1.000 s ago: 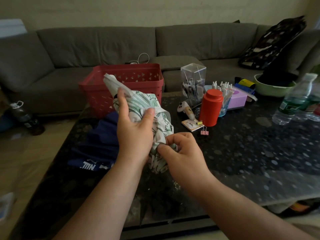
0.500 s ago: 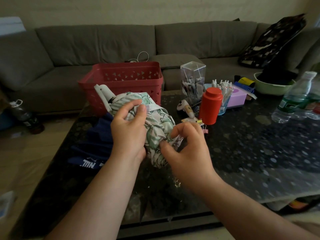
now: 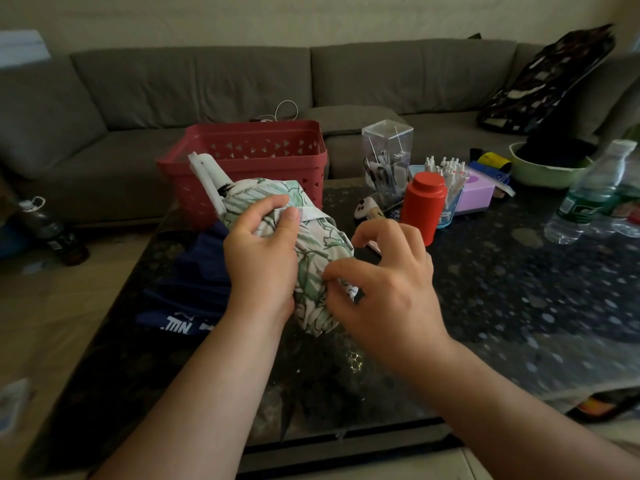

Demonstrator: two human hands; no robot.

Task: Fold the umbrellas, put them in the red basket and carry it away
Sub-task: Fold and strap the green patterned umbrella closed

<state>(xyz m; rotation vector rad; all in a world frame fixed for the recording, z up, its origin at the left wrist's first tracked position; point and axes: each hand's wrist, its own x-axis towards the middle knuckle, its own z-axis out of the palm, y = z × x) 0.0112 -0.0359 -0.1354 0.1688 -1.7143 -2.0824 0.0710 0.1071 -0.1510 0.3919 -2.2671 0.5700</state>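
A white umbrella with a green leaf print is bunched up above the dark table, its white handle pointing up and left toward the red basket. My left hand grips the umbrella's cloth, the thumb pressing its white strap. My right hand pinches a fold of the cloth near the lower end, the other fingers curled above it. A dark blue umbrella with white lettering lies on the table to the left, partly hidden by my left arm. The red basket stands at the table's far edge.
On the table stand a red canister, a clear pen holder, a cup of pens, a purple box, a green bowl and plastic bottles. A grey sofa runs behind. A bottle stands on the floor, left.
The umbrella has tipped from upright to lying more level, handle toward the basket. My left hand shifted its grip onto the strap; my right hand moved along the cloth's lower end.
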